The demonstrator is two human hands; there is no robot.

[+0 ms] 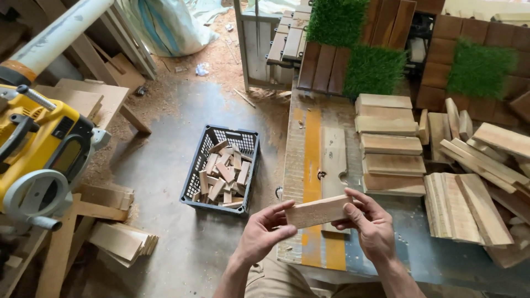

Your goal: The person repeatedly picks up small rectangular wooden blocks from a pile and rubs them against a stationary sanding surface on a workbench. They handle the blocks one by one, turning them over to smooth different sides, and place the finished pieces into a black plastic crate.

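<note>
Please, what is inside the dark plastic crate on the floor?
The crate holds a loose heap of short wood offcuts, lying at all angles. The pieces cover its bottom, so anything beneath them cannot be seen.

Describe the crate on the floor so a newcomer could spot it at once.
Left of the workbench, on the bare concrete floor, sits a dark plastic crate with lattice walls. Unlike the loose boards nearby, it is heaped with short wood offcuts.

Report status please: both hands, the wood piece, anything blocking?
Left hand and right hand grip the small wood block by its ends. Block level, above workbench. Nothing blocking; plastic crate of offcuts sits apart.
</note>
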